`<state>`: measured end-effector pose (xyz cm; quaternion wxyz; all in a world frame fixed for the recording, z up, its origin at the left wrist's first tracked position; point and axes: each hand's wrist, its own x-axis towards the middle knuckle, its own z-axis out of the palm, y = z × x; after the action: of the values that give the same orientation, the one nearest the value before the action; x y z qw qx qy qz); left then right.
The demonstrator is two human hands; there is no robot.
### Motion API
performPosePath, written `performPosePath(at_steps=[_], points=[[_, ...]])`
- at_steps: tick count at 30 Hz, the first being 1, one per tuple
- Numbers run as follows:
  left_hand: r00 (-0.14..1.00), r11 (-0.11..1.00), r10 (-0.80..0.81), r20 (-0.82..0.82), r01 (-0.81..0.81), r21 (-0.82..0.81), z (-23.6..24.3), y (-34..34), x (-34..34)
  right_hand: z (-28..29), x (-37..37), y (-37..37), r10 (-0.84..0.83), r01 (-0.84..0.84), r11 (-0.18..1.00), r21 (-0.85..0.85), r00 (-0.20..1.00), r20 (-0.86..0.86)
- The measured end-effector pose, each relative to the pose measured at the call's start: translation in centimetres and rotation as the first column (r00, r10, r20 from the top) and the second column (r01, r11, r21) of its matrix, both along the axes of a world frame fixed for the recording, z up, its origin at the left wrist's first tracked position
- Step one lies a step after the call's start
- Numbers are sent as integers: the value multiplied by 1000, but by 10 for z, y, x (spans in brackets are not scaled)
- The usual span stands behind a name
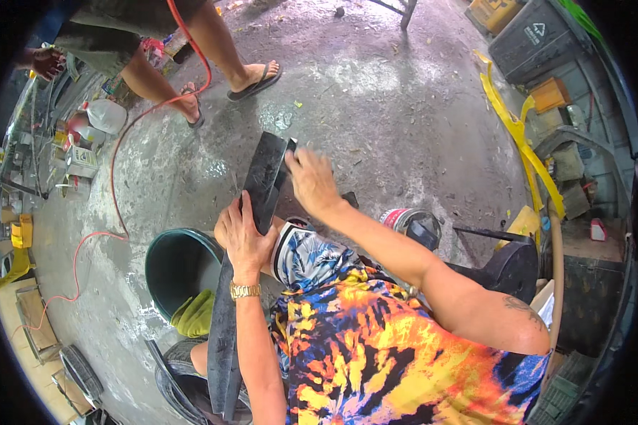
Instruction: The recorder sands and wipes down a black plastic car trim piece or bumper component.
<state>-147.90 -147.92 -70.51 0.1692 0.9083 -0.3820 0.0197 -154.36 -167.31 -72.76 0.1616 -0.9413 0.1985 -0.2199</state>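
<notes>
A long dark panel strip (261,166) with scratched surface runs diagonally from below my left forearm up to the middle of the view, across my knee. My left hand (242,230) grips it midway, fingers over its face. My right hand (308,177), slightly blurred, is closed at the strip's upper right edge on a small dark piece (290,146); I cannot make out what that piece is or whether it is separate from the strip.
Another person's sandalled feet (252,81) stand ahead beside a red hose (202,81). Around me are a dark green bucket (164,280) with a yellow-green cloth, a metal can (400,219), tires (78,372), jugs (105,115), yellow strips (510,124) and clutter along both sides.
</notes>
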Motion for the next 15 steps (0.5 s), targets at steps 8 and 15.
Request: performPosePath(at_steps=[8, 15], points=[[1000, 1000, -19, 11, 19, -14, 0, 3, -4, 3, -15, 11, 62, -62, 998, 30, 998, 1], [1000, 1000, -20, 4, 20, -9, 0, 2, -4, 4, -15, 14, 67, -66, 997, 27, 997, -24]])
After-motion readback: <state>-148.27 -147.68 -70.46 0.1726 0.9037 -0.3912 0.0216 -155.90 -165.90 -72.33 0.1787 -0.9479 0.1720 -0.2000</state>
